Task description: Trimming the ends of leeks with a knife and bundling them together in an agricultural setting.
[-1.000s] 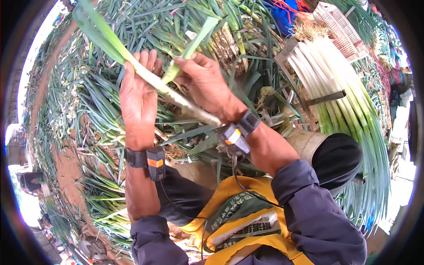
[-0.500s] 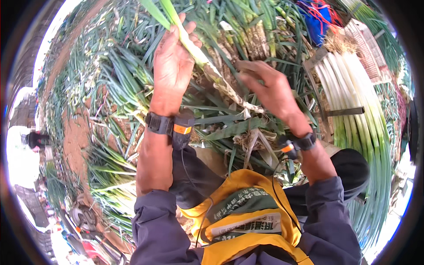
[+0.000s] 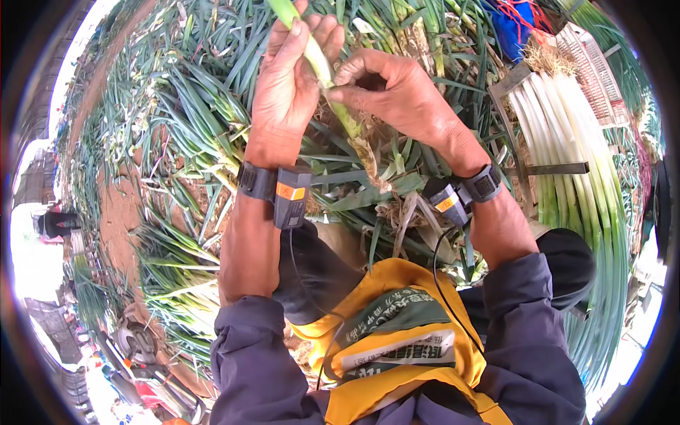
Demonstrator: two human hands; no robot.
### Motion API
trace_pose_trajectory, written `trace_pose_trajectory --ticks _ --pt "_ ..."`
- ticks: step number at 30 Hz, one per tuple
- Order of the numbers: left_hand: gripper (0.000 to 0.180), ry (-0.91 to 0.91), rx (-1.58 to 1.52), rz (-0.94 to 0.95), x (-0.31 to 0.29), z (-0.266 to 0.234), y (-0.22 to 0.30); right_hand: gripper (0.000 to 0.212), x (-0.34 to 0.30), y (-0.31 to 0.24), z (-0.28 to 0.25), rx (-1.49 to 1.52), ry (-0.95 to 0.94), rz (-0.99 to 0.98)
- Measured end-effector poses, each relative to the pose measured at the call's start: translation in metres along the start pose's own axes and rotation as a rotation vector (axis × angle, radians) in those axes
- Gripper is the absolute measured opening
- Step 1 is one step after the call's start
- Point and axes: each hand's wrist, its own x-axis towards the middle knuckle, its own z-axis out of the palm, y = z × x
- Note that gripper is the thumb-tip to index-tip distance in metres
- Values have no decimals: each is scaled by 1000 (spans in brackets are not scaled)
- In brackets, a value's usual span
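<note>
My left hand (image 3: 285, 103) is wrapped around a long green onion (image 3: 319, 65) near the top of the view. The stalk slants down to the right, its green leaves rising past the top edge. My right hand (image 3: 407, 92) pinches the side of the stalk just below the left hand, thumb and forefinger curled together. Beneath that pinch, a loose, soiled outer leaf layer (image 3: 360, 145) hangs toward the root end. Dry peeled husks (image 3: 418, 227) lie under it, in front of my knees.
Unpeeled green onions (image 3: 205, 106) spread over the ground at left and ahead. At right, cleaned white stalks (image 3: 559, 120) lie bundled in a metal rack (image 3: 524, 173). Beyond stand a pale plastic crate (image 3: 588, 67) and a blue bag (image 3: 511, 32) with red ties.
My right hand has moved up and left from beside the root end to the stalk and now pinches it. The left hand has shifted slightly up and right with the green onion.
</note>
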Motion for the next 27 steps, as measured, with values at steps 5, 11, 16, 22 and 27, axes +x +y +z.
trace_pose_trajectory --ticks 5,11,16,22,27 --pt "35 58 3 31 2 -9 3 20 0 -11 7 -380 48 -287" --pt "25 49 56 89 5 -12 5 26 -16 4 22 -507 238 -350" --pt "16 88 128 42 5 -2 -2 36 -10 -1 12 -549 231 -320" --pt "5 61 179 101 0 5 -5 26 -11 -9 12 -252 188 -64" --pt "4 52 279 125 2 6 -5 20 -4 -5 15 -354 106 -253"
